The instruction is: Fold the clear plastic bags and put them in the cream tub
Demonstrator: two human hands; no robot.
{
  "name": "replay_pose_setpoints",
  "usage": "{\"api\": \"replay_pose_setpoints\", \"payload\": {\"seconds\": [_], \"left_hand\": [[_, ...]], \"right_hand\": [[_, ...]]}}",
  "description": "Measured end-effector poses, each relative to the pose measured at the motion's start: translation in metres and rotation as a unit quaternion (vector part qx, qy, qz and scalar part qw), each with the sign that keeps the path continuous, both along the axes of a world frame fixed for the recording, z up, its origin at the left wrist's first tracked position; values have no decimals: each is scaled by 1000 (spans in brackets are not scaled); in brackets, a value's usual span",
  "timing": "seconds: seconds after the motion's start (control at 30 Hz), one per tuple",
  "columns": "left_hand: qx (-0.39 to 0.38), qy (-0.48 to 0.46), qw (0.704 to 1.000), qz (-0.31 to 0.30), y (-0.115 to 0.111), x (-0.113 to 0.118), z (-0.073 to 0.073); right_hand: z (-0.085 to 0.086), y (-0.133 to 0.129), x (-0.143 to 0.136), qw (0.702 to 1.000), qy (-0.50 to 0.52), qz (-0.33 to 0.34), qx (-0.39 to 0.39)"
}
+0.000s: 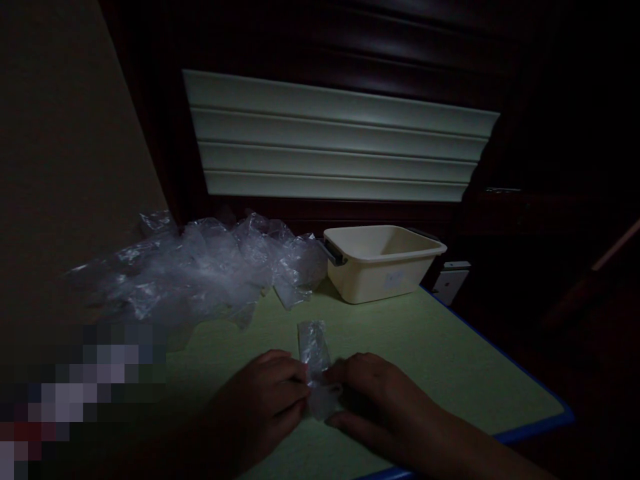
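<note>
A narrow, clear plastic bag (313, 343) lies lengthwise on the green table (400, 373), its near end between my two hands. My left hand (267, 400) has its fingers curled together and pinches the bag's left edge. On the other side, my right hand (380, 400) closes on the bag's right edge, thumb below and fingers above. The near part of the bag looks bunched or folded over. The room is dim, so fine detail at the fingertips is hard to make out.
A large heap of crumpled clear plastic bags (215, 267) covers the table's far left. Beside it stands a cream plastic basin (380, 280) with dark handles. The table has a blue edge (535, 427). A white boxlike object (450, 283) is beyond the right edge. Louvred panels (340, 140) rise behind.
</note>
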State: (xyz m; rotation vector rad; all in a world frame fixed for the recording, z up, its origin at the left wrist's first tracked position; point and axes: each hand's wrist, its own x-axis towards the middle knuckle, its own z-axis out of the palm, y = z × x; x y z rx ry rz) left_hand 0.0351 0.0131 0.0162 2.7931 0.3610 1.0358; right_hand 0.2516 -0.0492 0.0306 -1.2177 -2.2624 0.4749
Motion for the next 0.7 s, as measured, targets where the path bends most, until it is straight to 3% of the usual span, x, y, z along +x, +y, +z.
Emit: {"api": "replay_pose_setpoints", "payload": {"seconds": [0.2,0.5,0.7], "left_hand": [[-17,-1,1000,-4,-2,-1,0],[-117,-14,993,18,7,-5,-7],[-139,1,990,30,6,-4,-2]], "right_hand": [[-1,6,-6,1000,0,0,18],[-4,16,-9,995,74,-49,-38],[-1,16,-11,991,104,-57,-57]]}}
